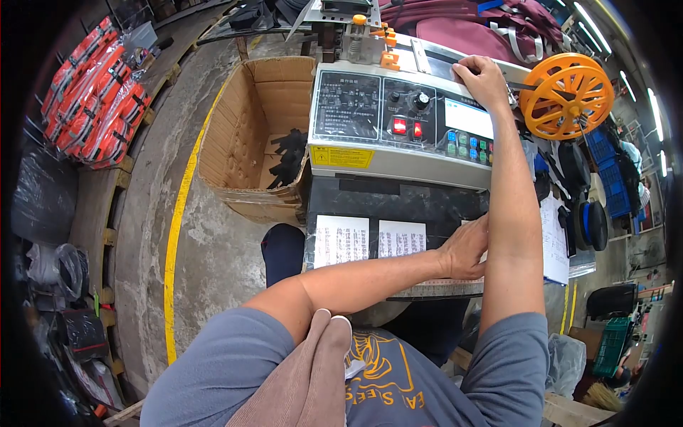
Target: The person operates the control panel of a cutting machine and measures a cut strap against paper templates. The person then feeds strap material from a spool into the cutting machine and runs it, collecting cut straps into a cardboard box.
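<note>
My right hand (485, 80) reaches over the top of a strap-cutting machine (398, 160). Its fingers are bent and pinched together at the black strap (442, 69) that lies along the machine's feed track. To the right, a large orange reel (567, 96) stands at the end of this track. My left hand (466, 250) rests low on the dark worktable in front of the machine. My right forearm crosses over its fingers, so what they hold, if anything, is hidden. Two printed sheets (403, 239) lie on the table left of it.
A cardboard box (249, 135) with black strap pieces (288, 156) stands left of the machine. Maroon fabric (462, 28) is heaped behind it. Orange bagged goods (96, 99) sit on pallets at far left. Papers (553, 238) and black rolls (592, 224) are on the right.
</note>
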Motion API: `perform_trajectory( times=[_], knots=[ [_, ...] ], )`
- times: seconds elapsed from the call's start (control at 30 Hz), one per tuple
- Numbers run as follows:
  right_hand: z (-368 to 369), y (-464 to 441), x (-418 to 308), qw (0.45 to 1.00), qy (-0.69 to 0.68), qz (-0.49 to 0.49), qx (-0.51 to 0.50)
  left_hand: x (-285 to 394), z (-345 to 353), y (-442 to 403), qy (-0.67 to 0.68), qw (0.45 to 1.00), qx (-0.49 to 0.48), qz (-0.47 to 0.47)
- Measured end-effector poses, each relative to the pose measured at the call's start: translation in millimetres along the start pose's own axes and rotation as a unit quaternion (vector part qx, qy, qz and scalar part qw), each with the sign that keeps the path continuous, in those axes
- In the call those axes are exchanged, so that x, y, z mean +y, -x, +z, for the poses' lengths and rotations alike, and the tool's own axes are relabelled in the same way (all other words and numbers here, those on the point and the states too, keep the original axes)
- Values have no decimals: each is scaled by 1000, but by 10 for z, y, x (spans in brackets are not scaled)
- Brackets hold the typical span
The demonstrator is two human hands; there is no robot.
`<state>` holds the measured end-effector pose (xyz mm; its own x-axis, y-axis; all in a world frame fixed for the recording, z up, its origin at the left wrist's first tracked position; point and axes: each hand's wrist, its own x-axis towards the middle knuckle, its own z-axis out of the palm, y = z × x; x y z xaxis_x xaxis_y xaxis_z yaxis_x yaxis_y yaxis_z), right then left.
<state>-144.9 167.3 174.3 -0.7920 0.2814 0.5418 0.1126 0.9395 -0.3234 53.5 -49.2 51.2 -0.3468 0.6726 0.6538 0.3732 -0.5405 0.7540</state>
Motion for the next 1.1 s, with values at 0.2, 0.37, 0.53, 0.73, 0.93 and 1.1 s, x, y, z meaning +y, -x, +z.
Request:
perform_trajectory(
  times=[0.2,0.37,0.53,0.73,0.93,1.1],
  knots=[
    [136,7,65,988,70,-53,129,11,-10,13,9,1000,-3,-11],
    [6,12,-8,997,76,4,2,-79,54,6,-27,999,29,35],
    [-8,-14,-13,997,70,11,-14,-40,14,30,6,1000,10,1],
    [2,-25,16,997,75,14,-6,-29,39,8,6,999,33,11],
    [4,-24,-1,997,79,16,-6,-39,34,14,-6,1000,25,18],
    [-19,-13,-12,998,63,13,-8,10,32,9,33,999,41,-14]
  ],
)
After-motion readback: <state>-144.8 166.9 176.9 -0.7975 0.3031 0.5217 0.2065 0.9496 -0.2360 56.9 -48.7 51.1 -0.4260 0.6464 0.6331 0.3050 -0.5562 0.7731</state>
